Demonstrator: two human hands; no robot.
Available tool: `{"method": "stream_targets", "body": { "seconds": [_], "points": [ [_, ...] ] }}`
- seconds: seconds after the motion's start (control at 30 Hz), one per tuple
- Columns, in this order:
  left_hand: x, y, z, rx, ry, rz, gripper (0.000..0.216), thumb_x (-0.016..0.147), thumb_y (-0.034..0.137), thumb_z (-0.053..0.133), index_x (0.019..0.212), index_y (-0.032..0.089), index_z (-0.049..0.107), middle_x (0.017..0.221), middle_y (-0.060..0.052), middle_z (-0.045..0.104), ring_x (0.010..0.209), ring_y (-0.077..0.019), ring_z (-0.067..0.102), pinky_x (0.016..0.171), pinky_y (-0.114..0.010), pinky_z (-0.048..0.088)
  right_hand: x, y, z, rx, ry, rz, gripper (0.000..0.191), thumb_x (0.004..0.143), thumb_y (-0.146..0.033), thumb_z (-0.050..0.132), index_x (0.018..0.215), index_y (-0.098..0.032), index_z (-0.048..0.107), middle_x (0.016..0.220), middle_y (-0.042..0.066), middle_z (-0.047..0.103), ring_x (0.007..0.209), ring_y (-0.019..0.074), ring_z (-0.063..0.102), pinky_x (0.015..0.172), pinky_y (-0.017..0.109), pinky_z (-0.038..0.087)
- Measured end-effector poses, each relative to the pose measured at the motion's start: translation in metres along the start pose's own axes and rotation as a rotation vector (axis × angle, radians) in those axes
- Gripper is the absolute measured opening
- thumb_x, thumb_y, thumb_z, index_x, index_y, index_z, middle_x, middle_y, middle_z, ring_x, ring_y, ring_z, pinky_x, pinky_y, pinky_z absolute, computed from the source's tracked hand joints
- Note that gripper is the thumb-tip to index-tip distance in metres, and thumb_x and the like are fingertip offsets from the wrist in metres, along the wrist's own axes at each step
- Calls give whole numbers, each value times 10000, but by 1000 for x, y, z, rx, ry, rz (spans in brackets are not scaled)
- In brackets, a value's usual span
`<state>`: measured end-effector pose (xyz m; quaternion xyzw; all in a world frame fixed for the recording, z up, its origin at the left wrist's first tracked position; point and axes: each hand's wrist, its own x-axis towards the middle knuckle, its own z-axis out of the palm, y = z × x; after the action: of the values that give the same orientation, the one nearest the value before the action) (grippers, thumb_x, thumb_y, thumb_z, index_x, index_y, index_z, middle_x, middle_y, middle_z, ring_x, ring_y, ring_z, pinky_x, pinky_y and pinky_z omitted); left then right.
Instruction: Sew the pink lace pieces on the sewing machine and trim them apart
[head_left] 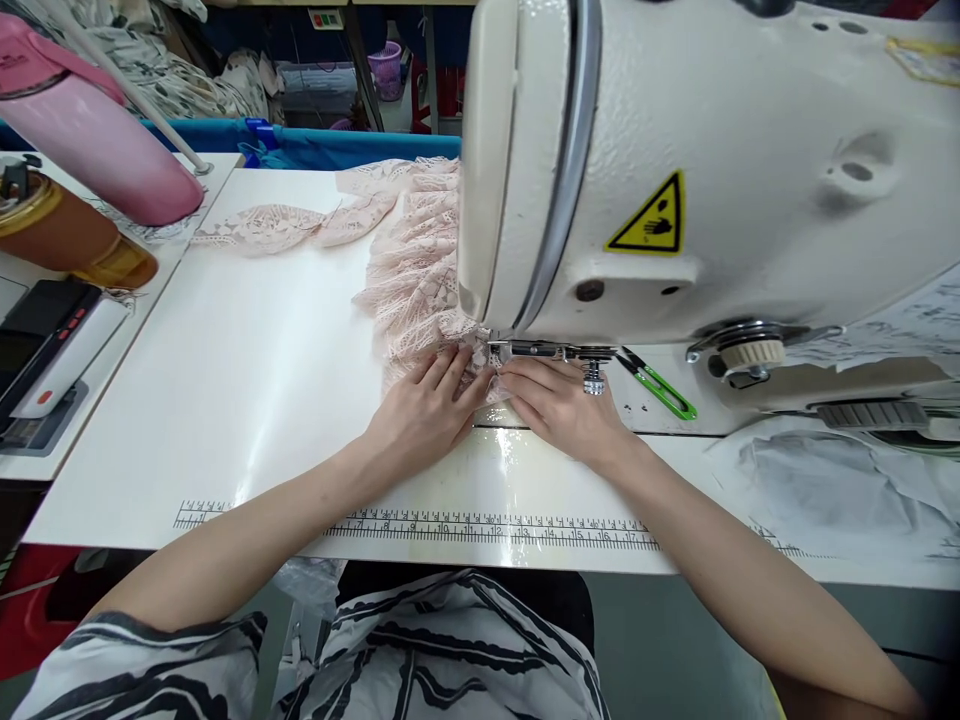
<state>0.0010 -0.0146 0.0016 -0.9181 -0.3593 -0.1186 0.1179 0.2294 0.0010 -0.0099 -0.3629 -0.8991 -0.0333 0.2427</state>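
A pale pink gathered lace fabric [420, 260] lies bunched beside the head of a white sewing machine [540, 180], its front edge at the presser foot. My left hand [420, 410] rests flat on the lace just left of the needle area, fingers stretched out. From the other side my right hand [562, 405] reaches in, its fingers extended flat and touching the lace edge by the foot; part of it is behind the metal attachment [555, 350]. Both sets of fingertips are close together. The needle tip is too small to make out.
Green thread snips [660, 388] lie right of my right hand. A lace strip [277, 228] trails left. A pink bottle [105, 130], a brown cup [67, 230] and a black device [45, 340] stand at left. A printed ruler [442, 527] runs along the front edge; white cloth [832, 480] lies right.
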Motion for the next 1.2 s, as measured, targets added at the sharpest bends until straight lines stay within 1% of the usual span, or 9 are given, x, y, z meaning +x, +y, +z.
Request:
{"method": "stream_targets", "body": {
  "seconds": [0.17, 0.37, 0.47, 0.53, 0.6, 0.67, 0.73, 1.0, 1.2],
  "points": [
    [1, 1, 0, 11, 8, -10, 394, 1015, 237, 479, 1320, 68, 661, 1336, -274, 638, 1280, -383, 615, 1002, -503, 573, -1, 1, -2, -102, 11, 11, 175, 992, -178, 558, 1048, -205, 722, 1100, 19, 770, 815, 147, 688, 685, 306, 489],
    [3, 2, 2, -35, 5, -52, 395, 1011, 254, 498, 1338, 95, 655, 1377, -259, 614, 1308, -371, 595, 1040, -513, 549, -1, 4, 1, -33, -32, 60, 228, 989, -150, 538, 1104, -223, 721, 1117, 31, 768, 864, 154, 709, 757, 312, 522],
    [3, 0, 5, -36, 39, -48, 383, 1007, 244, 513, 1317, 78, 665, 1373, -261, 614, 1302, -374, 599, 1039, -524, 550, -1, 5, 2, -44, -12, 31, 209, 991, -148, 550, 1101, -210, 717, 1128, 23, 770, 881, 152, 719, 752, 304, 531],
    [3, -4, 6, -50, 79, 6, 350, 1001, 203, 523, 1284, 68, 681, 1363, -229, 632, 1287, -353, 616, 1050, -511, 551, 0, 6, 2, -57, 18, -10, 199, 994, -140, 548, 1091, -189, 715, 1120, 29, 773, 894, 155, 721, 761, 303, 534],
    [3, -9, 7, -85, 89, 84, 321, 998, 156, 522, 1261, 77, 689, 1358, -169, 650, 1269, -303, 636, 1084, -480, 540, 0, 6, 1, -71, 38, -44, 200, 996, -130, 544, 1090, -177, 715, 1118, 37, 772, 916, 158, 717, 782, 305, 532],
    [3, -14, 7, -115, 76, 141, 316, 1003, 122, 502, 1254, 84, 691, 1351, -128, 658, 1246, -258, 655, 1096, -434, 541, 1, 5, 0, -81, 23, -59, 214, 997, -118, 537, 1093, -182, 717, 1129, 38, 768, 945, 159, 707, 796, 304, 526],
    [3, -20, 6, -130, 70, 160, 324, 1010, 113, 479, 1254, 69, 689, 1341, -131, 662, 1233, -251, 663, 1075, -404, 561, 1, 2, 0, -73, -9, -48, 234, 991, -105, 532, 1093, -200, 719, 1139, 33, 764, 974, 161, 692, 811, 307, 519],
    [3, -33, 2, -187, 48, 158, 349, 1010, 93, 432, 1230, 67, 701, 1318, -140, 672, 1225, -265, 664, 1077, -430, 561, 3, -8, 6, -2, -18, -14, 257, 950, -87, 560, 1056, -255, 724, 1065, 15, 764, 988, 167, 646, 871, 327, 487],
    [3, -30, 4, -194, 18, 98, 342, 1013, 112, 445, 1250, 87, 691, 1345, -122, 662, 1256, -263, 647, 1098, -441, 543, 4, -8, 7, 3, 0, -21, 291, 970, -93, 503, 1069, -256, 723, 1035, 21, 770, 999, 175, 649, 876, 340, 504]
  ]
}}
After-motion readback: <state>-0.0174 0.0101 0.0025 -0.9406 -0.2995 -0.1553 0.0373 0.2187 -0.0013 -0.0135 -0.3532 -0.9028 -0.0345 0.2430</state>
